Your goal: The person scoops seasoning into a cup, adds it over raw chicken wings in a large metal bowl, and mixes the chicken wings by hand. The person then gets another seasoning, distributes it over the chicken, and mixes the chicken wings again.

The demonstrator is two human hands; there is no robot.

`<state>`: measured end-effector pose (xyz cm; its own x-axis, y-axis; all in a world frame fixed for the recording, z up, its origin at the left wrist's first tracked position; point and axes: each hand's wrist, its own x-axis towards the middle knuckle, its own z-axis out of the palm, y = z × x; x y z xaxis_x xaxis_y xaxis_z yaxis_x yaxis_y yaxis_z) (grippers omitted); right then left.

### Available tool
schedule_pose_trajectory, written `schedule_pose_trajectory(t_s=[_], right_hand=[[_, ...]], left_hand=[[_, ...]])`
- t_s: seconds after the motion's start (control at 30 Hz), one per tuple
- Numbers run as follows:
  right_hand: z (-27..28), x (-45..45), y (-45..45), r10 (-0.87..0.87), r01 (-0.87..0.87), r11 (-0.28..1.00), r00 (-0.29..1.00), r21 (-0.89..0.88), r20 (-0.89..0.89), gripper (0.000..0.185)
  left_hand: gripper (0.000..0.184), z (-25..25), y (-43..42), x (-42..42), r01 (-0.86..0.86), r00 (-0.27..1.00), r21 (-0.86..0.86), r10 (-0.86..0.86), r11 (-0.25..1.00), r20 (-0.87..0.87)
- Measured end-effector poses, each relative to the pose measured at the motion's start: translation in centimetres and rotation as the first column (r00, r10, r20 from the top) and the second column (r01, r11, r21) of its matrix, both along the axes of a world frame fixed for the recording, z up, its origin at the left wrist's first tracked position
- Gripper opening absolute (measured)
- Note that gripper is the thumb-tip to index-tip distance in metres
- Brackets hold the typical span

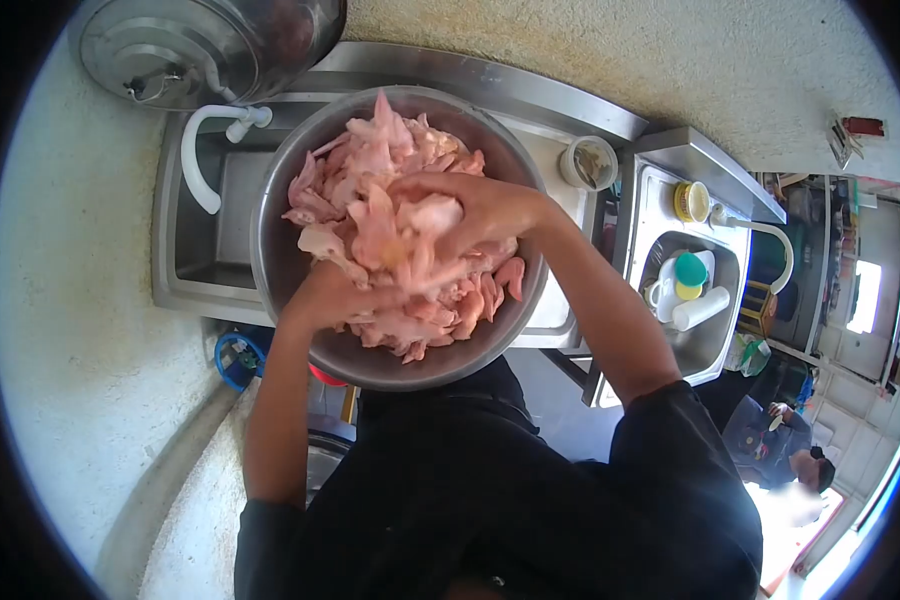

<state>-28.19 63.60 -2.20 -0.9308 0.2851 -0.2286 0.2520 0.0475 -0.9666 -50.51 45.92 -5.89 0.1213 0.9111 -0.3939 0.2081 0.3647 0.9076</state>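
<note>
A wide steel bowl [515,155] rests over the sink counter in front of me, heaped with raw chicken pieces [380,150]. Both hands are in the heap, gathering a clump of chicken between them. My right hand [485,212] curls over the far right side of the clump, its fingers partly blurred. From the near left, my left hand [335,300] cups the clump, and its fingers are mostly hidden under the meat. Pale skin and wing-like pieces stick out between the two hands.
Left of the bowl is a sink basin with a white faucet [198,165], below a large steel container [210,50]. A plastic tub [588,163] stands to the right. Dishes, including a green bowl [690,268], fill a second sink [727,340]. Another person [770,440] is at far right.
</note>
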Motion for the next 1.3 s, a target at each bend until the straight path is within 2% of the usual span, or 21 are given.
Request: schedule_pose_trajectory(t_s=[0.07, 0.1, 0.2, 0.23, 0.3, 0.4, 0.43, 0.53, 0.57, 0.67, 0.7, 0.77, 0.8, 0.83, 0.93, 0.97, 1.0, 1.07, 1.1, 1.17, 1.3], right_hand=[[3.6, -0.4, -0.4, 0.12, -0.128, 0.981, 0.991, 0.144, 0.063, 0.071], [4.4, -0.4, -0.4, 0.183, -0.2, 0.957, 0.978, 0.209, 0.098, 0.071], [3.7, 0.2, 1.4, 0.024, -0.034, 0.998, 0.976, 0.043, 0.216, 0.071], [1.7, 0.8, 3.1, 0.015, -0.093, 0.923, 0.978, 0.374, 0.207, 0.063], [-3.3, 1.4, 5.5, -0.217, 0.127, 0.954, 0.918, 0.272, 0.333, 0.062], [-9.4, 0.1, 8.3, -0.209, 0.268, 0.963, 0.789, -0.018, 0.579, 0.053], [-9.7, -0.5, 8.5, -0.146, 0.258, 0.955, 0.838, -0.145, 0.526, 0.061], [-12.2, -1.9, 7.9, -0.152, 0.287, 0.943, 0.824, -0.17, 0.546, 0.062], [-14.9, -2.3, 7.3, -0.147, 0.297, 0.887, 0.908, -0.355, 0.392, 0.061], [-19.5, -3.6, 5.7, -0.049, 0.346, 0.741, 0.883, -0.576, 0.467, 0.059], [-15.5, -3.1, 4.1, -0.142, 0.385, 0.681, 0.904, -0.623, 0.404, 0.06], [-21.9, -4.0, 5.0, -0.005, 0.256, 0.844, 0.882, -0.471, 0.472, 0.058], [-19.9, -4.3, 5.2, 0.002, 0.114, 0.939, 0.942, -0.324, 0.335, 0.061], [-17.6, -4.8, 5.4, 0.008, 0.018, 0.992, 0.979, -0.125, 0.204, 0.064], [-4.9, -4.1, 4.1, 0.227, -0.159, 0.964, 0.91, -0.214, 0.348, 0.077], [-1.4, -3.8, 2.7, 0.177, -0.075, 0.974, 0.838, -0.212, 0.516, 0.085], [-1.3, -2.7, 0.7, 0.095, -0.09, 0.995, 0.915, -0.031, 0.391, 0.082], [-2.9, -0.5, -3.6, 0.011, -0.036, 0.945, 0.997, 0.325, 0.078, 0.077], [-3.7, 0.2, -6.1, -0.054, -0.017, 0.877, 0.989, 0.48, 0.135, 0.076], [-4.8, 1.5, -10.8, -0.203, -0.025, 0.669, 0.955, 0.743, 0.214, 0.077], [-5.8, 3.4, -15.5, -0.255, -0.075, 0.528, 0.936, 0.846, 0.242, 0.065]], left_hand=[[0.079, 2.3, -0.5, 0.7, 0.168, 0.94, 0.067, -0.139, 0.984, -0.311], [0.064, 4.2, -0.8, 0.9, 0.24, 0.842, -0.004, -0.21, 0.971, -0.496], [0.069, 5.9, -1.3, -0.8, 0.188, 0.9, -0.048, -0.192, 0.981, -0.392], [0.071, 5.3, -1.3, -1.6, 0.067, 0.93, -0.06, -0.084, 0.996, -0.357], [0.074, 2.3, -1.3, -3.3, -0.175, 0.947, -0.1, 0.14, 0.98, -0.289], [0.076, -4.0, -0.5, -3.8, -0.383, 0.862, -0.1, 0.316, 0.918, -0.396], [0.089, -6.6, -0.3, -3.4, -0.467, 0.877, -0.324, 0.478, 0.822, -0.053], [0.094, -7.9, 1.6, -2.3, -0.497, 0.789, -0.39, 0.59, 0.776, 0.17], [0.095, -6.5, 2.3, -2.1, -0.472, 0.703, -0.523, 0.661, 0.71, 0.263], [0.089, -10.4, 3.1, -2.8, -0.318, 0.611, -0.621, 0.656, 0.716, 0.443], [0.082, -6.3, 4.6, -1.5, -0.34, 0.595, -0.675, 0.705, 0.655, 0.386], [0.078, -10.5, 3.5, -1.9, -0.449, 0.714, -0.519, 0.642, 0.727, 0.281], [0.076, -11.9, 3.4, -2.4, -0.49, 0.764, -0.418, 0.608, 0.765, 0.217], [0.081, -6.9, 4.0, -1.6, -0.399, 0.767, -0.431, 0.552, 0.809, 0.326], [0.088, -8.2, 1.7, -4.1, -0.048, 0.945, -0.445, 0.184, 0.894, 0.269], [0.088, -7.6, 1.2, -4.0, 0.02, 0.967, -0.334, 0.067, 0.942, 0.246], [0.083, -5.4, 1.0, -3.0, -0.028, 0.982, -0.132, 0.052, 0.991, 0.179], [0.077, -1.3, -0.5, -0.4, -0.028, 0.999, 0.208, 0.032, 0.978, -0.016], [0.075, -0.3, -1.6, 0.4, 0.011, 0.988, 0.328, 0.041, 0.945, -0.151], [0.079, -0.3, -4.5, 1.2, 0.206, 0.862, 0.353, 0.002, 0.913, -0.508], [0.08, -2.6, -8.6, 2.0, 0.275, 0.739, 0.281, -0.015, 0.919, -0.673]])
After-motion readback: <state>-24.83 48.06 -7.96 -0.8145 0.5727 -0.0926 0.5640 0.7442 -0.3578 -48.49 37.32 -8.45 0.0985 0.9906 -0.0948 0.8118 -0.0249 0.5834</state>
